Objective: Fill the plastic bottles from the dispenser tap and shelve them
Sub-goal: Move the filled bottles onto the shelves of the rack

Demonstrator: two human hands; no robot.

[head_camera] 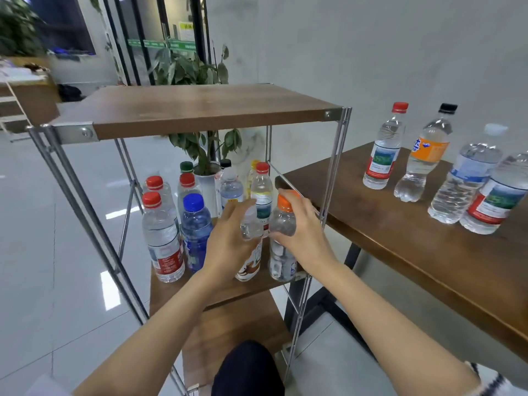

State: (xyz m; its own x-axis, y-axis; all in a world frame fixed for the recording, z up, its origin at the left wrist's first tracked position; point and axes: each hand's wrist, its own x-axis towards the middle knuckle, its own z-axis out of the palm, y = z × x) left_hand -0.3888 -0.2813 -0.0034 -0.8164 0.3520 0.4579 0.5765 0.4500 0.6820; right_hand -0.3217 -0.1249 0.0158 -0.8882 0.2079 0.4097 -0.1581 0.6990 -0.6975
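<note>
Two hands are reaching into the middle shelf [217, 292] of the rack. The left hand [228, 237] is wrapping its fingers round a white-capped bottle [252, 224], and the right hand [303, 224] is gripping the orange-capped bottle [281, 261] just beside it. Both bottles are standing upright on that shelf, near its right front corner.

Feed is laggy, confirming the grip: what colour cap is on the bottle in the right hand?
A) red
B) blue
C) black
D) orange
D: the right hand grips the orange-capped bottle on the middle shelf; the left hand holds a white-capped bottle.
</note>
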